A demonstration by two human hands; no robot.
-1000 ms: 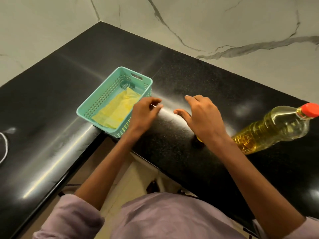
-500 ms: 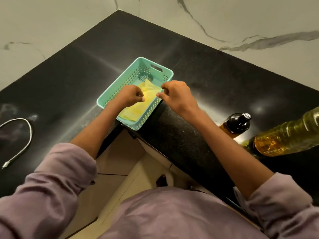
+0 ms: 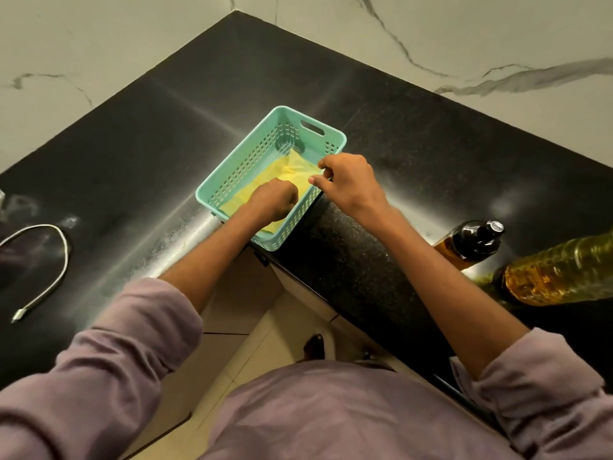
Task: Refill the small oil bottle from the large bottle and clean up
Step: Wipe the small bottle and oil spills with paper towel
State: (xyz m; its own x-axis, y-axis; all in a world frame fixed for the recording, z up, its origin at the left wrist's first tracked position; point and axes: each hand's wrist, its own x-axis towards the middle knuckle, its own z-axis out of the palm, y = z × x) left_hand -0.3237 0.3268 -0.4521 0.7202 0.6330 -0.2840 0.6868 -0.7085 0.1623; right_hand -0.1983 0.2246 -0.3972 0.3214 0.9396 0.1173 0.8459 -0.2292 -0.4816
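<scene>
A teal basket [image 3: 232,167] sits at the inner corner of the black counter, with a yellow cloth [image 3: 292,171] lying in it. My left hand [image 3: 275,200] is inside the basket, fingers curled down onto the cloth. My right hand [image 3: 348,184] is at the basket's right rim, thumb and forefinger pinched there. The small oil bottle [image 3: 474,240], amber with a dark cap, stands on the counter to the right. Beside it, the large bottle of yellow oil [image 3: 557,277] is cut off by the right edge, its cap out of view.
A white cable [image 3: 49,270] lies on the counter at the far left. Marble walls close the counter at the back. The counter's front edge [image 3: 331,293] runs diagonally below my arms, with tiled floor beneath.
Both hands have left the counter near the bottles and gone to the basket. The left hand has sunk onto the cloth and the right has settled on the rim.
</scene>
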